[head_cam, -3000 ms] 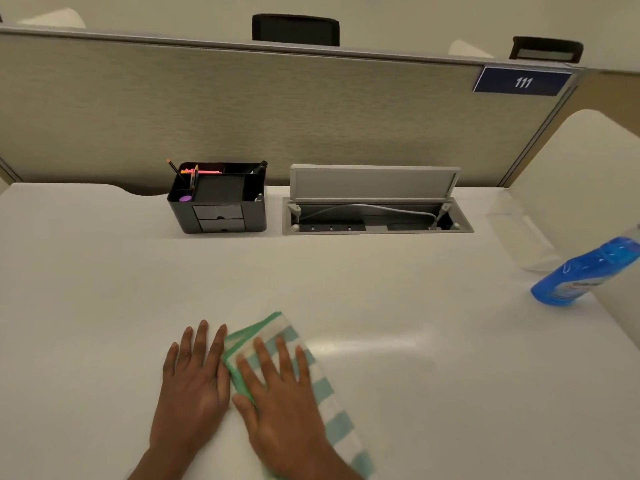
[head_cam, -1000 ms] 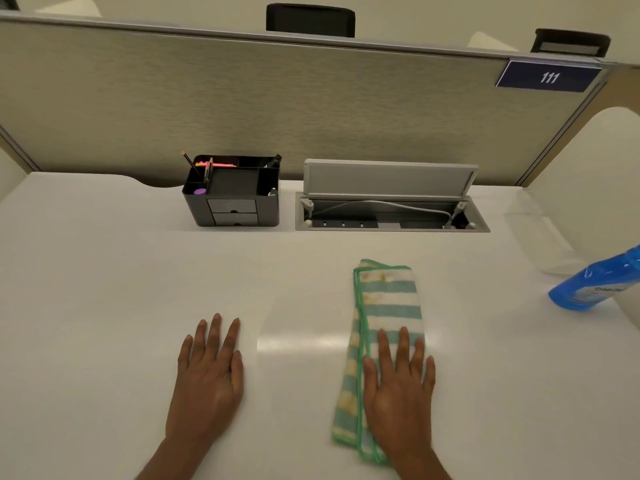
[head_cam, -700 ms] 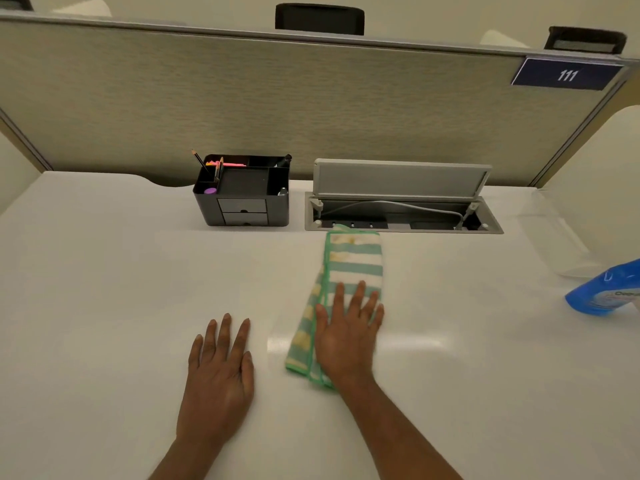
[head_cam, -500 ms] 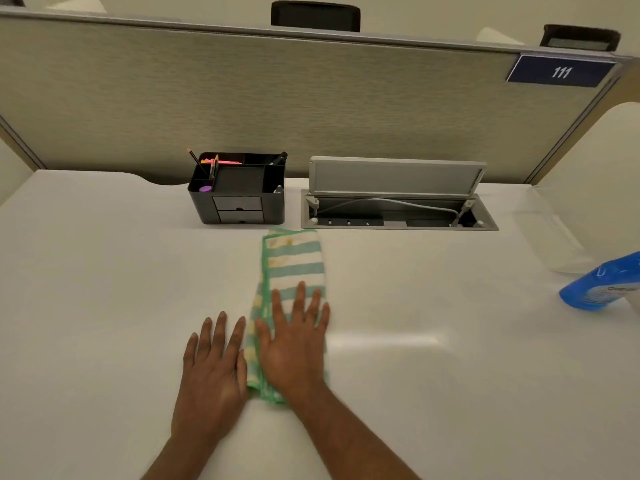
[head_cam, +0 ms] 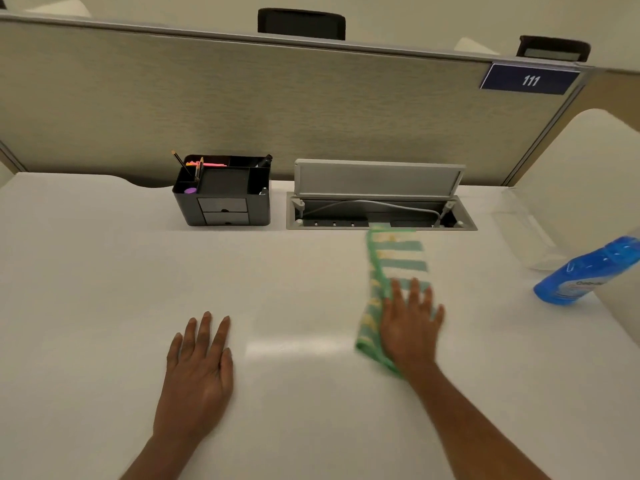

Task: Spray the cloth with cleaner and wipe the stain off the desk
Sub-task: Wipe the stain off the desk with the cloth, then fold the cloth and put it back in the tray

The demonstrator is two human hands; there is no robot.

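The desk (head_cam: 104, 289) was seen with no stain to be made out. The folded striped cloth (head_cam: 398, 258) lay right of centre, its long axis running away from the body to the cable tray (head_cam: 381, 216), pinned flat under the spread, unclenched right hand (head_cam: 410, 327). The left hand (head_cam: 199, 365) was rested flat and empty, well apart. Half a second earlier the cloth had been beside the left hand.
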